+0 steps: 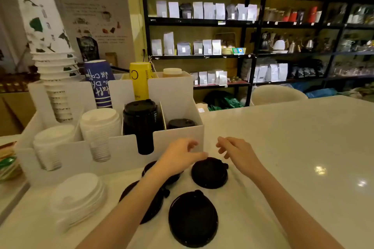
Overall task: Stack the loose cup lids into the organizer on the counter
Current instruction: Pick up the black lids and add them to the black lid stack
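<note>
Beyond the counter's far edge a black shelving unit (253, 26) holds rows of pale coffee bags (204, 10), kettles (279, 44) and red canisters (312, 14). An illustrated poster (95, 6) covers the wall at left. A white round tub (277, 94) sits behind the counter's far edge.

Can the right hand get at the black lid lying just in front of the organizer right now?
Probably yes. The right hand hovers open just above and right of that black lid, with bare counter between. The left hand is at the lid's left edge, so only the right side is free.
</note>
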